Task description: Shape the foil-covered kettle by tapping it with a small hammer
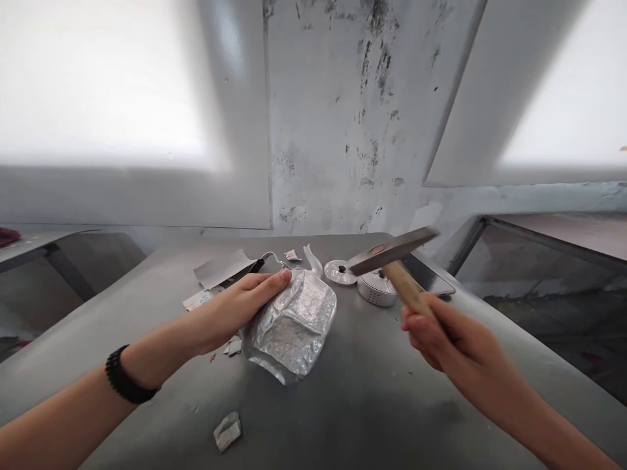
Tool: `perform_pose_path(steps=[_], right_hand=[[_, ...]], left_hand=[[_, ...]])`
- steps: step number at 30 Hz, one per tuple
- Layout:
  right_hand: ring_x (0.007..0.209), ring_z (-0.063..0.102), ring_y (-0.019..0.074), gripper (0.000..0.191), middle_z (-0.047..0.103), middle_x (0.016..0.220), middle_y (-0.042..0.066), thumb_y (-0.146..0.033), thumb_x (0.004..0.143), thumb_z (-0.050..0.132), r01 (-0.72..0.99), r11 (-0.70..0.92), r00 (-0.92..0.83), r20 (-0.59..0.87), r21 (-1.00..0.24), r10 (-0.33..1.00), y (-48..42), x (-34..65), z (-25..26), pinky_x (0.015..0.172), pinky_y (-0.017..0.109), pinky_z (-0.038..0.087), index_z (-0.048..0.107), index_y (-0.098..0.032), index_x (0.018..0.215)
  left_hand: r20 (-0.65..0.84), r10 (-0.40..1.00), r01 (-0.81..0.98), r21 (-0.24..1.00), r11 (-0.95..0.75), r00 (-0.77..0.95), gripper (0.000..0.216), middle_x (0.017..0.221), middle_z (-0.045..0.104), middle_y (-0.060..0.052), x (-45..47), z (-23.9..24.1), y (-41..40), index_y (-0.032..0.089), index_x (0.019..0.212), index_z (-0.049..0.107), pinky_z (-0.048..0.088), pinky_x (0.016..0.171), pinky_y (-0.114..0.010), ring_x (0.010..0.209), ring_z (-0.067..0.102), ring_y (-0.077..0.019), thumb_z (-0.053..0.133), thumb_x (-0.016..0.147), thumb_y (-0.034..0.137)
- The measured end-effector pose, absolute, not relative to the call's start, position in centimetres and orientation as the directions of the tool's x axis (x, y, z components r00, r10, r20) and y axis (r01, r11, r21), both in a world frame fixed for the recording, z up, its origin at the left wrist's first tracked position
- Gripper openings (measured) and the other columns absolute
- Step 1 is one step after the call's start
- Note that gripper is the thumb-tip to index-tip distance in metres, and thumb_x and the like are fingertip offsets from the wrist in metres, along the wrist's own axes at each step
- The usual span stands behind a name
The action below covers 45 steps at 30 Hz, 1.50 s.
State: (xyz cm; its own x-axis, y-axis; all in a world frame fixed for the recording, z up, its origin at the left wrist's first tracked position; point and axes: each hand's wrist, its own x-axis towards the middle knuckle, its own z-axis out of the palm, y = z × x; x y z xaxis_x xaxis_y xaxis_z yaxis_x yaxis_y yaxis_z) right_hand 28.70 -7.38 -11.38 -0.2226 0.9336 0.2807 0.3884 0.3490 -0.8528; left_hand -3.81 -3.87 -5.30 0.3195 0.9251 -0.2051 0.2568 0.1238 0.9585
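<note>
A crumpled silver foil packet (291, 323) lies in the middle of the grey metal table (362, 398). My left hand (235, 303) rests on the packet's left edge, fingers stretched along its top, pinning it down. My right hand (435, 333) is wrapped round the wooden handle of a hammer (392, 251). The hammer's metal head hangs raised above the table, to the right of the packet and blurred by motion. A black beaded band sits on my left wrist.
Behind the packet are a small round metal pot (376, 288) with its lid (340, 271) beside it, a flat dark slab (431, 277), paper scraps (223, 267) and a black-handled tool (267, 261). A crumpled bit (227, 431) lies near the front. A stained wall stands behind the table.
</note>
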Motion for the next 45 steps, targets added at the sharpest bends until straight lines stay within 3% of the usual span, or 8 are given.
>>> perform_pose_path(steps=[3,9,16,22,28,34,42,45], right_hand=[[0.054,0.040,0.0136,0.039,0.043,0.067,-0.004,-0.056,0.111,0.036,0.301,0.395,-0.154,0.364,-0.868,0.918,-7.9,28.5,-12.0,0.048,0.026,0.033,0.057,-0.025,0.096],[0.049,0.040,0.0130,0.037,0.045,0.058,-0.006,-0.047,0.110,0.046,0.632,0.550,-0.433,0.339,-0.547,0.835,-7.2,27.5,-12.7,0.049,0.029,0.027,0.045,-0.026,0.079],[0.050,0.041,0.0148,0.032,0.041,0.063,-0.006,-0.046,0.113,0.034,0.510,0.496,-0.242,0.436,-0.703,0.867,-8.2,27.9,-12.7,0.046,0.027,0.034,0.054,-0.028,0.098],[0.048,0.046,0.0127,0.030,0.052,0.060,-0.006,-0.042,0.111,0.046,0.642,0.602,-0.462,0.387,-0.476,0.798,-8.0,27.4,-12.6,0.049,0.028,0.030,0.050,-0.026,0.086],[0.048,0.041,0.0134,0.030,0.042,0.062,-0.007,-0.044,0.114,0.034,0.546,0.516,-0.268,0.446,-0.660,0.854,-8.3,27.7,-13.0,0.046,0.026,0.033,0.054,-0.027,0.101],[0.046,0.046,0.0127,0.034,0.052,0.059,-0.006,-0.042,0.111,0.044,0.647,0.603,-0.463,0.387,-0.467,0.797,-7.9,26.6,-12.7,0.047,0.028,0.029,0.045,-0.026,0.081],[0.049,0.039,0.0145,0.030,0.040,0.064,-0.007,-0.047,0.113,0.034,0.439,0.470,-0.156,0.450,-0.766,0.879,-8.1,27.9,-13.2,0.046,0.027,0.033,0.056,-0.027,0.106],[0.048,0.040,0.0141,0.029,0.043,0.061,-0.007,-0.045,0.112,0.039,0.524,0.525,-0.310,0.423,-0.671,0.851,-7.9,27.3,-13.6,0.046,0.027,0.030,0.051,-0.027,0.092]], left_hand=[[-0.205,0.916,0.260,0.959,0.116,0.346,0.045,0.085,0.068,-0.001,-3.8,-5.3,-3.8,0.020,0.093,0.077,0.047,0.066,-0.024,0.076,0.059,-0.0155,0.066,0.096,0.064],[-0.232,0.911,0.343,0.933,0.109,0.342,0.054,0.097,0.073,-0.004,-4.4,-5.7,-3.5,0.021,0.106,0.077,0.050,0.070,-0.026,0.084,0.063,-0.0180,0.058,0.097,0.072],[-0.212,0.893,0.289,0.952,0.098,0.396,0.048,0.092,0.071,0.000,-4.4,-5.8,-3.6,0.023,0.097,0.077,0.048,0.068,-0.023,0.080,0.061,-0.0145,0.058,0.100,0.066],[-0.214,0.888,0.316,0.945,0.083,0.407,0.046,0.097,0.074,-0.001,-4.5,-5.7,-3.5,0.024,0.101,0.078,0.049,0.071,-0.024,0.086,0.064,-0.0168,0.057,0.101,0.065],[-0.222,0.894,0.369,0.927,0.069,0.389,0.049,0.091,0.072,-0.001,-4.5,-5.7,-3.6,0.024,0.098,0.078,0.048,0.067,-0.024,0.078,0.061,-0.0156,0.056,0.100,0.068],[-0.245,0.910,0.409,0.908,0.093,0.336,0.054,0.102,0.075,-0.004,-4.4,-5.7,-3.9,0.023,0.106,0.077,0.052,0.075,-0.027,0.092,0.067,-0.0215,0.055,0.098,0.072],[-0.221,0.924,0.433,0.899,0.069,0.312,0.049,0.105,0.077,-0.001,-4.2,-5.4,-4.2,0.028,0.106,0.079,0.051,0.074,-0.024,0.094,0.067,-0.0193,0.057,0.098,0.071],[-0.220,0.918,0.406,0.911,0.072,0.331,0.048,0.103,0.077,-0.001,-4.0,-5.2,-4.2,0.028,0.103,0.079,0.051,0.074,-0.024,0.093,0.068,-0.0194,0.058,0.098,0.070]])
